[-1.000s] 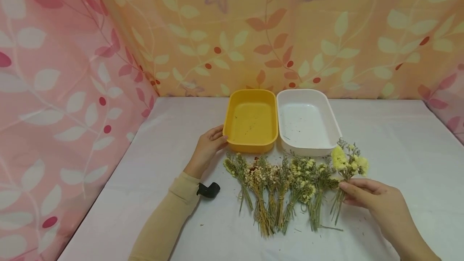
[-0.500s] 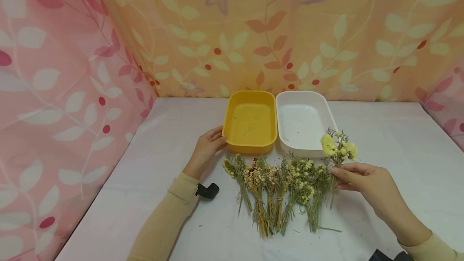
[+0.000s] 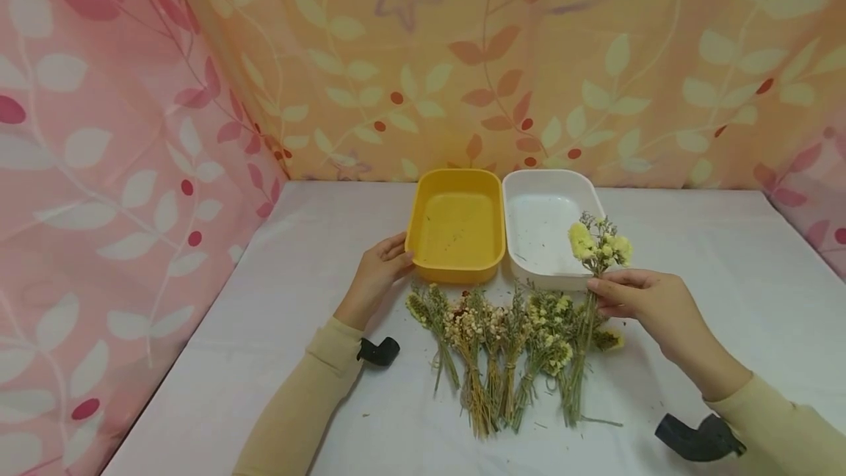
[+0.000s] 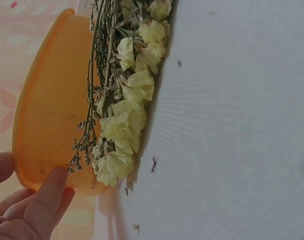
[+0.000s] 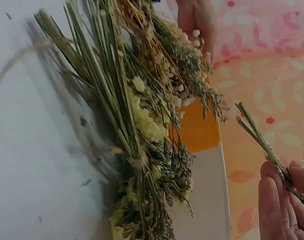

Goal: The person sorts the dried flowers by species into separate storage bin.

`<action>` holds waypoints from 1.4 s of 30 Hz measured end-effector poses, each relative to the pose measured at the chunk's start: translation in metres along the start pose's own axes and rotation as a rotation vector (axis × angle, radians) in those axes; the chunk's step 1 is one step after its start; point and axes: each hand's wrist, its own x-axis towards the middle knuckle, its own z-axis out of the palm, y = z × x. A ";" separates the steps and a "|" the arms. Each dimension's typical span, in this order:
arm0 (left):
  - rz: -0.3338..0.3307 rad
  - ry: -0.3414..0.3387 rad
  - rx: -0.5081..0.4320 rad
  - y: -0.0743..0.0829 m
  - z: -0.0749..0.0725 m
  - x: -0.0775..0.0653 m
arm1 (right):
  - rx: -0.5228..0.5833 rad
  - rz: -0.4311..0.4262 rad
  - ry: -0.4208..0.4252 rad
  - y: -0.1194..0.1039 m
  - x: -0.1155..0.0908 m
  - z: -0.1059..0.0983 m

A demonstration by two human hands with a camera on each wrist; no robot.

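My right hand [image 3: 661, 307] pinches a small bunch of dried flowers [image 3: 600, 244] by its stems, its pale yellow heads upright over the white bin's front right corner. In the right wrist view, its tied stems [image 5: 257, 132] stick out past my thumb and fingertips. My left hand [image 3: 371, 278] touches the front left corner of a yellow bin [image 3: 456, 275], fingers extended. The left wrist view shows these fingertips [image 4: 50, 185] against its wall. In front of the bins several dried flower bunches [image 3: 496, 344] lie in a row, stems toward me.
The white bin [image 3: 538, 279] stands right beside the yellow one. Small plant crumbs lie in both and on the white tablecloth [image 3: 317, 226]. Patterned cloth [image 3: 463, 57] hangs behind and at the sides. Black wrist devices [image 3: 378, 351] show at both wrists.
My right hand has moved left and away from me with the yellow flower bunch, from the right of the row to over the white bin's edge. My left hand stays put.
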 end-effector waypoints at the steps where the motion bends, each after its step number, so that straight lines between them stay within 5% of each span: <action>1: -0.001 -0.002 0.001 0.000 0.000 0.000 | 0.000 -0.005 0.001 0.000 0.002 0.000; 10: -0.008 0.012 0.005 0.001 -0.001 -0.001 | 0.048 -0.071 0.012 -0.009 0.024 -0.002; 19: 0.000 0.012 0.008 0.001 -0.001 -0.001 | 0.123 -0.045 0.001 -0.017 0.049 -0.001; 30: -0.002 0.016 0.006 0.001 -0.001 -0.001 | 0.065 -0.046 -0.031 -0.028 0.076 0.000; 42: 0.006 -0.011 -0.007 0.000 -0.001 -0.001 | 0.179 -0.025 -0.060 -0.028 0.103 0.008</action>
